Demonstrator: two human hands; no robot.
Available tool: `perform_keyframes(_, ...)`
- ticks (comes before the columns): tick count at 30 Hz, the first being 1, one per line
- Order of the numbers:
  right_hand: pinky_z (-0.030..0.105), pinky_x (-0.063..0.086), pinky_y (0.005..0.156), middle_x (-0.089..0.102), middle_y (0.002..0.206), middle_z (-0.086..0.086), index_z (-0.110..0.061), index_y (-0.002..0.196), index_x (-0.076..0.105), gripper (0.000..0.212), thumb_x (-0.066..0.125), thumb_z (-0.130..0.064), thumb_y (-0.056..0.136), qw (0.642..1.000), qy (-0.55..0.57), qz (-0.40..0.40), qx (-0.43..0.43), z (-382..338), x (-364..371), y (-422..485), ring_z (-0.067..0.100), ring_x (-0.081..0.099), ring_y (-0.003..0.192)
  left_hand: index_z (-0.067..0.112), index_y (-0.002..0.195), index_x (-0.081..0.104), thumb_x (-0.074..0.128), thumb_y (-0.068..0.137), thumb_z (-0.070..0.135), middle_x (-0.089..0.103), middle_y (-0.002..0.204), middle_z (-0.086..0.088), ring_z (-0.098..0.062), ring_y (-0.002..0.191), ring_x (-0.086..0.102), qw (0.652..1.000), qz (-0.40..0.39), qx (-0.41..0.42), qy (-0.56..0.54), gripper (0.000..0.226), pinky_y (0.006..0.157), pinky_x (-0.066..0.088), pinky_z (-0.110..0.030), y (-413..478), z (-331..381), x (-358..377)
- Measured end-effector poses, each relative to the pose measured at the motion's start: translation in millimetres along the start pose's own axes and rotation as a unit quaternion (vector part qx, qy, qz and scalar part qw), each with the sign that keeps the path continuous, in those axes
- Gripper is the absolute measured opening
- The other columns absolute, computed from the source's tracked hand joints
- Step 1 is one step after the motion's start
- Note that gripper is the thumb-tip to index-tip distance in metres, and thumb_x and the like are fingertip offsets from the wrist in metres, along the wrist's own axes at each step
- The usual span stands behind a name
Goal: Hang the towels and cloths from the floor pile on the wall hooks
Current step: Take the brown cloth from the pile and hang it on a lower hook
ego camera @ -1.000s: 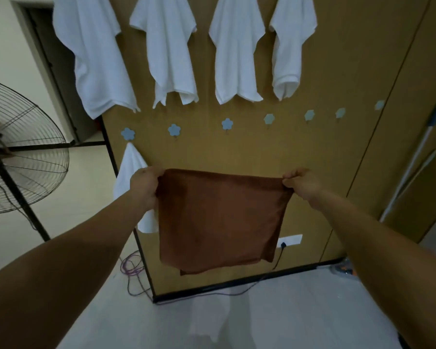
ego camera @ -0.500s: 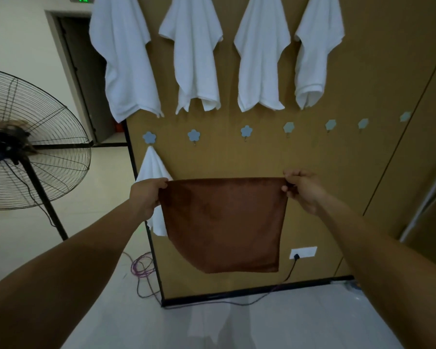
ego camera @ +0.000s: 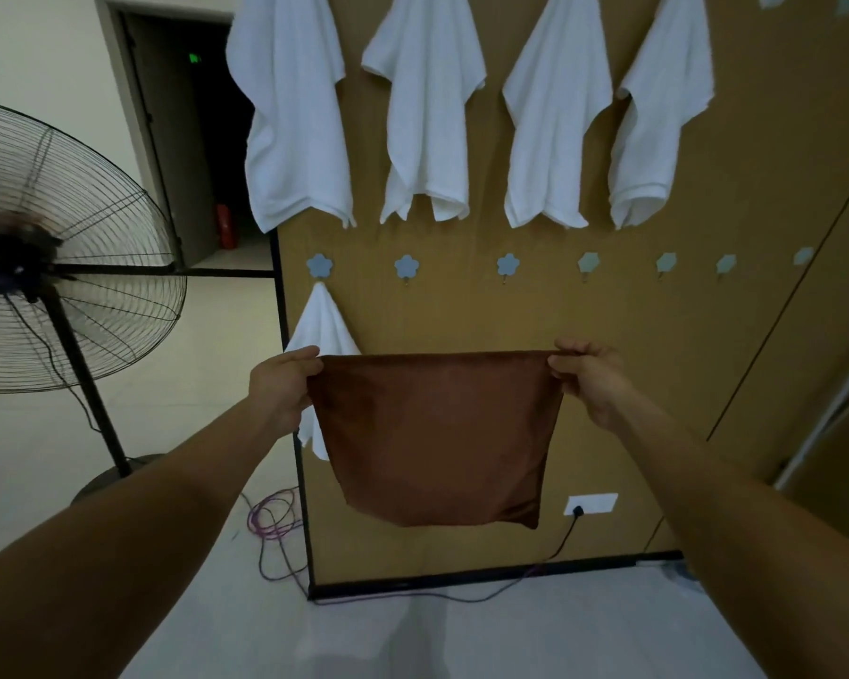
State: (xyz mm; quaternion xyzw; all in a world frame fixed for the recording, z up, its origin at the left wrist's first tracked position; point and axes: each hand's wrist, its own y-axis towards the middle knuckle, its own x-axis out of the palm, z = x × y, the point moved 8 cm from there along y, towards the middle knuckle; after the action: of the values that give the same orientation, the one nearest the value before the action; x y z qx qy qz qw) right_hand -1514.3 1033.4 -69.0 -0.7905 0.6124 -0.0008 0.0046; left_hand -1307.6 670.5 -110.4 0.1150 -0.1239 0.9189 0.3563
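Observation:
A brown cloth (ego camera: 437, 433) hangs spread flat in front of the wooden wall panel (ego camera: 756, 139). My left hand (ego camera: 283, 384) pinches its top left corner and my right hand (ego camera: 584, 372) pinches its top right corner. Above the cloth runs a row of blue flower-shaped hooks (ego camera: 406, 267). The leftmost hook (ego camera: 318, 265) carries a small white cloth (ego camera: 322, 325), partly hidden behind my left hand. Several white towels (ego camera: 427, 105) hang from a higher row whose hooks are out of sight. The floor pile is not in view.
A large standing fan (ego camera: 60, 252) is at the left on a black pole and round base. Coiled cables (ego camera: 275, 521) lie on the floor by the panel's left edge. A wall socket (ego camera: 590, 504) with a plug sits low on the panel. A dark doorway (ego camera: 192, 129) opens behind.
The view has shifted up and to the left, so the fan and doorway show more. Both hands keep holding the brown cloth, which now hangs smoother and slightly higher toward the hook row.

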Motion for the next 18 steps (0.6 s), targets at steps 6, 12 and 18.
perform_keyframes(6, 0.025, 0.05, 0.072, 0.064, 0.098, 0.004, -0.012, 0.103, 0.065, 0.029, 0.07, 0.005, 0.079, 0.999, -0.04, 0.002, -0.024, 2, 27, -3, 0.016, 0.06, 0.086, 0.002, 0.115, 0.065, 0.054, 0.083, -0.012, 0.063, 0.115, -0.014, -0.02, 0.088, 0.059, 0.998, 0.027, 0.038, 0.039, 0.037, 0.081, 0.05, -0.029, 15, 20, -19)
perform_keyframes(12, 0.016, 0.049, 0.071, 0.067, 0.097, -0.004, -0.015, 0.103, 0.068, 0.032, 0.072, 0.005, 0.078, 0.998, -0.019, 0.023, -0.058, 6, 50, -16, 0.007, 0.063, 0.085, 0.002, 0.122, 0.062, 0.058, 0.079, -0.011, 0.063, 0.121, -0.015, -0.019, 0.097, 0.057, 0.989, 0.06, 0.073, 0.112, 0.045, 0.08, 0.047, -0.019, 25, 36, -42)
perform_keyframes(18, 0.008, 0.049, 0.067, 0.068, 0.093, -0.005, -0.017, 0.097, 0.069, 0.028, 0.075, 0.002, 0.076, 0.979, -0.145, 0.051, -0.133, 2, 69, -31, 0.003, 0.063, 0.083, 0.003, 0.123, 0.062, 0.061, 0.079, -0.006, 0.063, 0.119, -0.015, -0.018, 0.09, 0.055, 0.956, 0.07, 0.114, 0.261, 0.044, 0.063, 0.041, -0.015, 26, 48, -53)
